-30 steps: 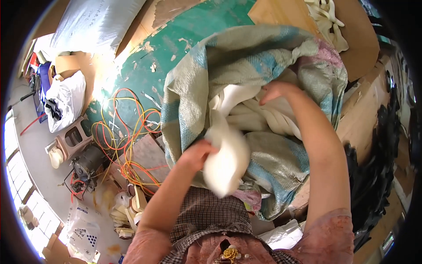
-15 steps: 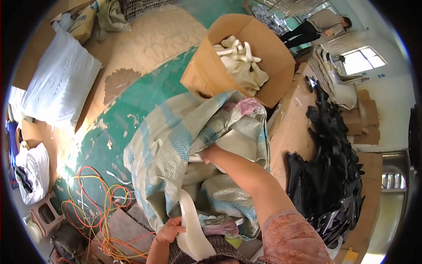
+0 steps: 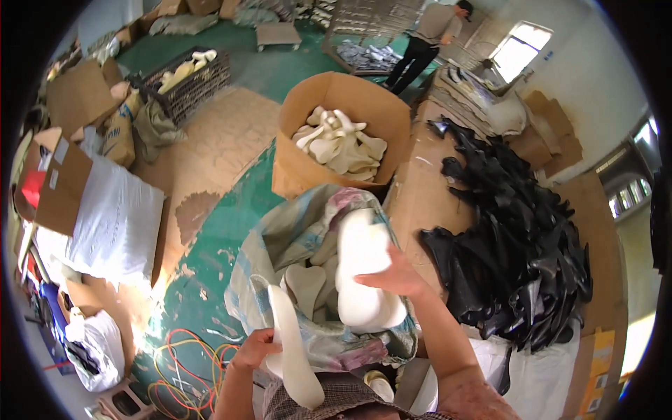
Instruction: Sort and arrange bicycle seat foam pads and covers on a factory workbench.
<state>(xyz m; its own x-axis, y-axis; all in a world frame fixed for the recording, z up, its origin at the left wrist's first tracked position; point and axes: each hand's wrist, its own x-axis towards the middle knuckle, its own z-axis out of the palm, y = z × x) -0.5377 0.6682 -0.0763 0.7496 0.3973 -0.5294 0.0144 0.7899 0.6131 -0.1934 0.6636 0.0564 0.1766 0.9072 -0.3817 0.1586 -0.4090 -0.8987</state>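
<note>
And here's the long white piece [image 3: 283, 318], near the middle, slanting across the front of the sack; the left hand [image 3: 255, 348] has fingers closed on its edge, the lower end hanging over the checked apron [image 3: 329, 404]; over to the right hand [image 3: 397, 274], partly open, thumb and fingers clasping a bulky white bundle [image 3: 362, 269], blurred, so I can't tell whether that's one piece or several; it's up over the right side of the sack's mouth; the woven sack [image 3: 246, 262], grey-green with blue and pink patches, gapes between the arms, more pale pieces [image 3: 306, 285] lying inside; just beyond it, a large cardboard box [image 3: 290, 178] with a heap of white shapes [image 3: 343, 143]; off to the right, a long spread of glossy black pieces [image 3: 514, 252] over a brown surface [image 3: 420, 189]; to the left, green floor [image 3: 259, 175] and a big white bag [image 3: 117, 217]; farther back, a dark crate [image 3: 199, 98] holding pale pieces, and at the far right a person [image 3: 428, 38] bending forward.
</note>
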